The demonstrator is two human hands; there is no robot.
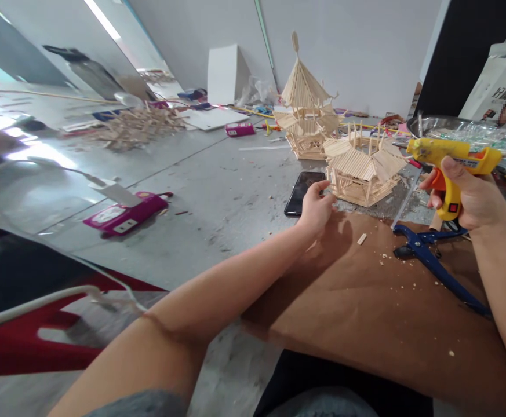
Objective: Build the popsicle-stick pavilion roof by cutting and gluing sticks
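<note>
My right hand [479, 200] grips a hot-glue gun [450, 152] right of the stick pavilion [361, 165], roofed around, upper posts [370, 143] bare; left of it, my left hand [317, 207], grip unclear.

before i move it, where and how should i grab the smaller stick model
Probably low on the smaller stick model, by its base, coming from the left, where your left hand is. The base sits flat on the floor, while the roof slants outward in thin strips, likely a poorer hold. Your right hand holds the glue gun.
</note>
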